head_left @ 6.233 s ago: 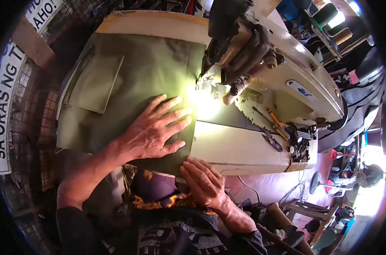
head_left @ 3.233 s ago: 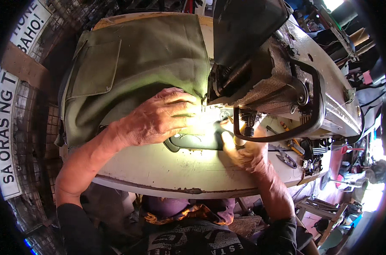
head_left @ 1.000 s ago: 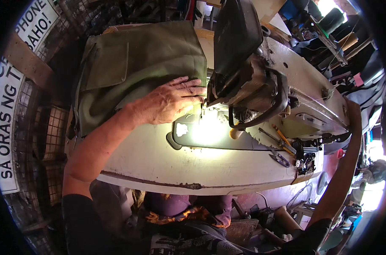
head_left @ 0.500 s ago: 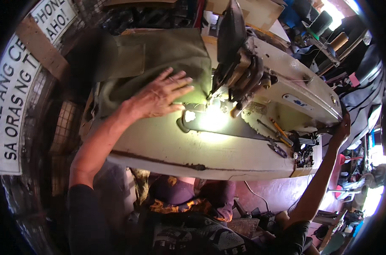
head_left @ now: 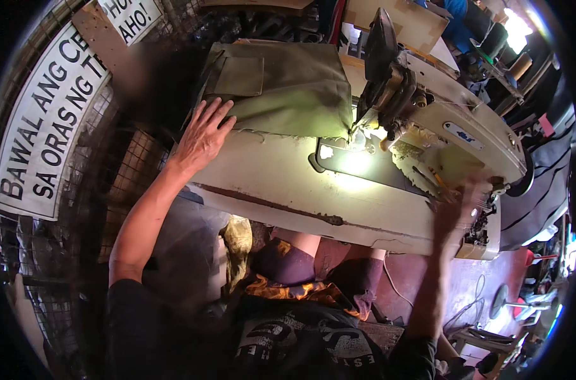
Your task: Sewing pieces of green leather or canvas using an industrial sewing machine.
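An olive-green fabric piece (head_left: 300, 82) with a sewn patch pocket (head_left: 240, 76) lies on the sewing machine table (head_left: 262, 166). Its right edge reaches the needle area of a pale industrial sewing machine (head_left: 491, 123), under a bright lamp. My left hand (head_left: 202, 139) is open, fingers slightly spread, touching the near left part of the fabric. My right hand (head_left: 462, 199) is smeared by motion over the right end of the table, close to the small tools; its fingers cannot be made out. The handwheel (head_left: 524, 171) stands beyond it, apart from the hand.
A yellow pencil (head_left: 438, 179) and other small tools lie beside the machine arm. A bobbin winder (head_left: 481, 231) sits at the table's right end. Thread spools (head_left: 521, 65) stand at the back right, a cardboard box (head_left: 421, 25) behind. Wire mesh with a white sign (head_left: 50, 120) borders the left.
My right hand has left the handwheel and come nearer, over the tools. My left hand has slid leftward along the fabric, away from the needle. The whole view has shifted.
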A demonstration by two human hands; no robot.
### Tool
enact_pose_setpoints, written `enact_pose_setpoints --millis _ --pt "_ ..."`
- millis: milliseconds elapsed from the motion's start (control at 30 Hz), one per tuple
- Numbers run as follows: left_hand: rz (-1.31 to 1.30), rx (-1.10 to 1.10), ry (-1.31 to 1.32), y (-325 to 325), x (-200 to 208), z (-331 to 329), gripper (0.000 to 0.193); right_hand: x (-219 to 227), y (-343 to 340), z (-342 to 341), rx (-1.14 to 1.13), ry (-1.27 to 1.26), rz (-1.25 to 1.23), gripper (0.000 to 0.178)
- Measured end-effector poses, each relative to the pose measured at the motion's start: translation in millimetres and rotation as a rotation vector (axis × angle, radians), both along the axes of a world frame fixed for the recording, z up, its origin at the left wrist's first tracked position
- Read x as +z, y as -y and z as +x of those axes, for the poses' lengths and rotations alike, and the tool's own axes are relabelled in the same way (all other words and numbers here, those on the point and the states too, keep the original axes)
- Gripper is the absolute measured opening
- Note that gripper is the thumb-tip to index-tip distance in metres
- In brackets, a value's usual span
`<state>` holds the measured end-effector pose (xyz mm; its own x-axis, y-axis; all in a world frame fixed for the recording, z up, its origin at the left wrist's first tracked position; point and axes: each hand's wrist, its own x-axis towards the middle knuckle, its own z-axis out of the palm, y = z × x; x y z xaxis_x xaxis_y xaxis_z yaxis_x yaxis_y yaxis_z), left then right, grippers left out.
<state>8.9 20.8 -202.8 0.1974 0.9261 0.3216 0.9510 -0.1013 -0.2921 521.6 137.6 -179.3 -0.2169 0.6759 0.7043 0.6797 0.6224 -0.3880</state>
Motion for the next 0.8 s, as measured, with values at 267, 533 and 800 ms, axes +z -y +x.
enact_pose_setpoints --millis 267,533,800 --pt "0.161 -0.073 -0.003 -8.2 -9.7 1.5 0.028 -31.3 36.6 -299.0 0.343 0.413 0.172 0.046" --pt "0.307 -0.122 0.072 -13.9 -13.4 -6.6 0.018 -47.9 42.0 -381.0 0.186 0.727 0.029 0.038" --pt "-0.148 -0.07 0.064 64.8 46.2 74.2 0.004 -53.6 116.7 -309.4 0.257 0.608 0.126 0.041"
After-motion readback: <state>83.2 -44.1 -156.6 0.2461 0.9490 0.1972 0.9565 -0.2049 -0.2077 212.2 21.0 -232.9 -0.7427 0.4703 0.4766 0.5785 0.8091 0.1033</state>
